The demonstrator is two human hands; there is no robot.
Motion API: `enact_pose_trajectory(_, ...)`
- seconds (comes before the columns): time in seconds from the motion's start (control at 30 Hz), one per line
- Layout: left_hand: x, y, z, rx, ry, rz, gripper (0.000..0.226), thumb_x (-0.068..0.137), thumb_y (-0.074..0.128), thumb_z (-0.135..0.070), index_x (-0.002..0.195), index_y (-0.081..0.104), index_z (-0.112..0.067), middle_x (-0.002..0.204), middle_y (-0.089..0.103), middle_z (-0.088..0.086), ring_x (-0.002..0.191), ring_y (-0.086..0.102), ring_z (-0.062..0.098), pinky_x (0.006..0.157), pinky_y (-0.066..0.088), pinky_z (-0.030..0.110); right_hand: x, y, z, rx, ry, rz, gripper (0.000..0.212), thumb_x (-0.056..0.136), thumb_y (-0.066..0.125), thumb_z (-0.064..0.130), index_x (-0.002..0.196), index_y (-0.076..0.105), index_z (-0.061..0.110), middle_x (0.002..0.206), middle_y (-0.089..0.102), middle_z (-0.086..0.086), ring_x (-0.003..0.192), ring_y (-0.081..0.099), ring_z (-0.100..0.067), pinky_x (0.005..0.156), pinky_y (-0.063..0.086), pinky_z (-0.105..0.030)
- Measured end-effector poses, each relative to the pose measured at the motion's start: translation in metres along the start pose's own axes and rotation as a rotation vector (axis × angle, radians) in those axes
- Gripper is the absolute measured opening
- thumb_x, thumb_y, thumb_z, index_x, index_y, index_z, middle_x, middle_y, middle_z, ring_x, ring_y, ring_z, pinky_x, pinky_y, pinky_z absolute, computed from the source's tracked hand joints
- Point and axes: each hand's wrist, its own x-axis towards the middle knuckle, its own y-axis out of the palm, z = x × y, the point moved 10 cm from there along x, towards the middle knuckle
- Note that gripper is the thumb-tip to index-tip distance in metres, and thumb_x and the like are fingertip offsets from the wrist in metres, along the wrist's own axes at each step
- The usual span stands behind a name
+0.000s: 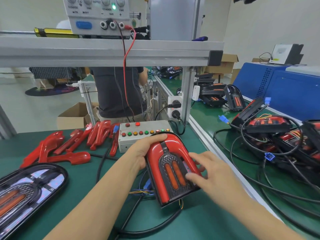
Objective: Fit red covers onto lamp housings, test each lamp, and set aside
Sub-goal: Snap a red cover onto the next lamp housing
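**A:** How do the hands sit?

**B:** Both forearms reach in from the bottom edge. The left hand (144, 151) curls around the rounded top-left edge of the lamp housing (173, 172), thumb low on the side, fingers wrapped over the arch. The right hand (206, 172) lies on the housing's right side with fingers mostly straight and spread, fingertips pressing on the right limb of the red cover (155, 172).

**A:** And where is the lamp itself?

**B:** Between the two hands, tilted up off the green bench mat (86, 196), arch end pointing away from the person. The red cover sits as a U over the dark centre panel with its two orange strips. Thin coloured wires and a blue connector (148, 185) trail from under its left edge.

**A:** What surrounds it?

**B:** Just beyond the arch stands a grey test box (143, 135) with red, green and amber buttons. Loose red covers (72, 144) are piled to the left. An uncovered housing (29, 193) lies at the lower left. Finished lamps with tangled black cables (270, 134) are heaped at the right, well apart.
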Motion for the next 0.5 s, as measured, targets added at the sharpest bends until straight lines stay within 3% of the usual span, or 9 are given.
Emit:
enact_pose_trajectory(0.13,-0.004,0.003,-0.004,-0.011,0.041,0.005,0.046,0.052,0.083,-0.03,0.091,0.069,-0.008,0.077,0.074,0.013,0.057,0.07,0.024,0.048,0.055,0.031,-0.013,0.004,0.033,-0.387,-0.206,-0.086,0.052,0.069,0.085,0.015,0.116,0.066,0.007,0.091,0.061,0.002,0.07,0.062,-0.015,0.06,0.052,-0.022)
enact_pose_trajectory(0.27,-0.004,-0.001,-0.008,0.009,0.082,0.001,0.031,0.067,0.081,-0.03,0.091,0.07,-0.012,0.078,0.074,0.011,0.058,0.07,0.022,0.049,0.055,0.03,-0.01,0.006,0.032,-0.333,-0.191,-0.068,0.045,0.078,0.078,0.016,0.12,0.064,0.008,0.094,0.059,0.003,0.072,0.06,-0.016,0.065,0.053,-0.027)
enact_pose_trajectory(0.4,-0.006,-0.003,-0.008,0.013,0.047,0.019,0.028,0.066,0.081,-0.027,0.086,0.071,-0.01,0.076,0.074,0.012,0.057,0.07,0.023,0.049,0.055,0.031,-0.003,0.003,0.006,-0.026,-0.022,-0.052,0.044,0.081,0.076,0.027,0.122,0.06,0.03,0.109,0.051,0.016,0.095,0.054,0.0,0.083,0.043,-0.017)
enact_pose_trajectory(0.47,-0.008,-0.002,-0.007,0.002,0.027,0.03,0.032,0.058,0.081,-0.027,0.083,0.071,-0.009,0.075,0.074,0.012,0.057,0.07,0.024,0.048,0.055,0.032,-0.003,0.016,-0.025,0.37,0.287,0.071,0.059,0.076,0.082,0.032,0.124,0.05,0.04,0.119,0.053,0.023,0.107,0.055,0.005,0.091,0.047,-0.023)
enact_pose_trajectory(0.5,-0.008,-0.003,-0.007,0.0,0.024,0.027,0.035,0.055,0.082,-0.028,0.083,0.071,-0.009,0.075,0.074,0.012,0.057,0.07,0.024,0.048,0.055,0.032,-0.008,0.032,-0.033,0.587,0.421,0.182,0.063,0.072,0.083,0.034,0.126,0.049,0.037,0.122,0.059,0.019,0.108,0.06,-0.002,0.09,0.051,-0.028)
